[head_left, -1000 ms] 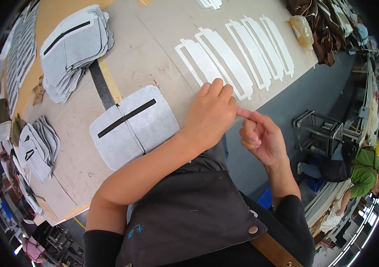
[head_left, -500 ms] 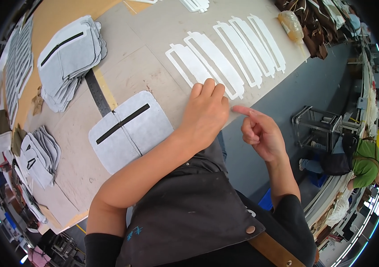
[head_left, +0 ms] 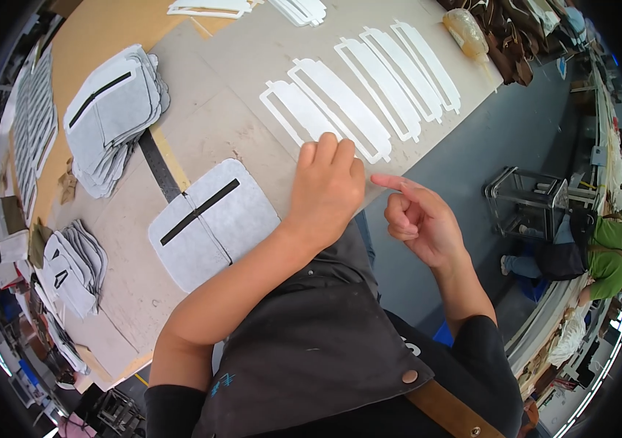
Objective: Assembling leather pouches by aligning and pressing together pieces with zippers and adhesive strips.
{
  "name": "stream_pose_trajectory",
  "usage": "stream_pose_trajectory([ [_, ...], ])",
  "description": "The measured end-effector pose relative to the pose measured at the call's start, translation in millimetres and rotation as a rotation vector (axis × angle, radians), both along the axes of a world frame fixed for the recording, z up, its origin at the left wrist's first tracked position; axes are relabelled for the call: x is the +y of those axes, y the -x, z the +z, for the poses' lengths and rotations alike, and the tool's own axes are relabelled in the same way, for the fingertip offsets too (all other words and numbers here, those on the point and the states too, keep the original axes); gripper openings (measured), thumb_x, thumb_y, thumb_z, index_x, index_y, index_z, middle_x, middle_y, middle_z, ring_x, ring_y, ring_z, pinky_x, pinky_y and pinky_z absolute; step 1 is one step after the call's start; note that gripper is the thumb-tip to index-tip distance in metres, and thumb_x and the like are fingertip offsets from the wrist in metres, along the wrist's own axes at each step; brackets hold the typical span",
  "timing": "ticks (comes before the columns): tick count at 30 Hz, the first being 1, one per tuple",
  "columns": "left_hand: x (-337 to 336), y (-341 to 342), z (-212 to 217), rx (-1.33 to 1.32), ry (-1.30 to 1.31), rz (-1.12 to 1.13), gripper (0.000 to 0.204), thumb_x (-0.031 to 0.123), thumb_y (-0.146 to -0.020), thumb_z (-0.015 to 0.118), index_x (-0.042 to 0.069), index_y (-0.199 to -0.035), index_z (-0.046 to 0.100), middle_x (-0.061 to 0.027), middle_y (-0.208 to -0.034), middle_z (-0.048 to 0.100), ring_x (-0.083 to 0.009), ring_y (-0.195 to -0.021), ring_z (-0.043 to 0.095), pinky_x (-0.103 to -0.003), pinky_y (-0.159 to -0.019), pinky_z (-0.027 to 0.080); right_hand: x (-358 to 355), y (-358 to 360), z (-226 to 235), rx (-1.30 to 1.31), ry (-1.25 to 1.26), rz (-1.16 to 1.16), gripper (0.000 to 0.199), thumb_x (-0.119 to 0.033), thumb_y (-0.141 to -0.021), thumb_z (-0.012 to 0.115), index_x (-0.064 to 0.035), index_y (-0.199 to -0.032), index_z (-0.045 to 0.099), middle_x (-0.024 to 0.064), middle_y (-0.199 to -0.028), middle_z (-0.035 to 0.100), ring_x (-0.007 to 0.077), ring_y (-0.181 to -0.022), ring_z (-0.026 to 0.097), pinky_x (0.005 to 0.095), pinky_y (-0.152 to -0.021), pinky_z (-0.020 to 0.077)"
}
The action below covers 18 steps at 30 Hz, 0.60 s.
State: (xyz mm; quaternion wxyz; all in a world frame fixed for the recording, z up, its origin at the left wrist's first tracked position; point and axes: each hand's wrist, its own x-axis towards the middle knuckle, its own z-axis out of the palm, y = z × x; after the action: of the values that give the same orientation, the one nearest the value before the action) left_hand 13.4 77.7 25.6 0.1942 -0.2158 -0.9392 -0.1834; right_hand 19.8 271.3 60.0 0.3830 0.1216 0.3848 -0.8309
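My left hand (head_left: 327, 182) is bent at the wrist, knuckles up, at the near end of the leftmost white frame-shaped strip (head_left: 303, 106). Its fingers are curled closed; the fingertips, and whatever they may hold, are hidden. My right hand (head_left: 428, 223) hangs just past the table edge. Its index finger points left toward my left hand, with a small gap between; the other fingers are curled, and nothing shows in the palm. Left of my left forearm lies a pale grey panel (head_left: 245, 212) with rounded corners, a black slot and a seam across it.
A pile of similar grey panels (head_left: 110, 95) stands far left, with smaller grey pieces (head_left: 70, 274) nearer. More white strips (head_left: 409, 69) lie in a row toward the right edge. A plastic-wrapped bundle (head_left: 464, 33) and brown material (head_left: 508, 47) are beyond. A metal stool (head_left: 526, 193) stands on the floor.
The view has shifted slightly, so the table things sit at slightly different places. Both hands keep nearly the same pose, my right index finger still pointing left.
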Motion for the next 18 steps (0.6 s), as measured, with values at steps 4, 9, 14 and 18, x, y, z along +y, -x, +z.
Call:
stream_pose_trajectory([
  [4,-36,4,32,0.104,-0.407,0.119,0.019,-0.002,-0.064,0.073,0.005,-0.078,0.063,-0.0051,-0.083,0.052,-0.0234,-0.083,0.049,-0.035,-0.072,0.038,-4,6,10,0.264,-0.330,-0.042,0.037,-0.019,-0.103,0.044,0.0027,-0.129,0.057,-0.0006,-0.068,0.051,0.0058,-0.057,0.035,0.0210,-0.053,0.0293],
  [9,-99,-23,66,0.058,-0.973,0.346,0.011,-0.002,-0.083,0.071,0.002,-0.092,0.066,-0.0007,-0.088,0.052,-0.0121,-0.082,0.046,-0.025,-0.074,0.037,-33,26,12,0.735,-0.611,-0.177,0.047,-0.012,-0.092,0.065,-0.0017,-0.136,0.052,0.0014,-0.103,0.057,0.0092,-0.091,0.051,0.0234,-0.081,0.0423],
  [14,-128,-64,84,-0.003,-1.373,0.291,0.015,0.012,-0.093,0.068,0.002,-0.103,0.064,0.0025,-0.095,0.055,-0.0064,-0.088,0.046,-0.023,-0.085,0.035,-80,63,16,1.018,-0.638,-0.046,0.078,-0.024,-0.082,0.079,-0.0062,-0.147,0.041,0.0107,-0.136,0.047,0.0214,-0.119,0.046,0.0373,-0.102,0.0394],
  [18,-138,-89,84,-0.024,-1.505,0.325,0.018,0.013,-0.092,0.068,0.000,-0.105,0.064,0.0025,-0.094,0.055,-0.0070,-0.088,0.047,-0.024,-0.085,0.037,-124,74,15,0.798,-0.302,0.086,0.072,-0.022,-0.082,0.079,-0.0018,-0.142,0.046,0.0112,-0.135,0.052,0.0191,-0.119,0.050,0.0341,-0.103,0.0377],
])
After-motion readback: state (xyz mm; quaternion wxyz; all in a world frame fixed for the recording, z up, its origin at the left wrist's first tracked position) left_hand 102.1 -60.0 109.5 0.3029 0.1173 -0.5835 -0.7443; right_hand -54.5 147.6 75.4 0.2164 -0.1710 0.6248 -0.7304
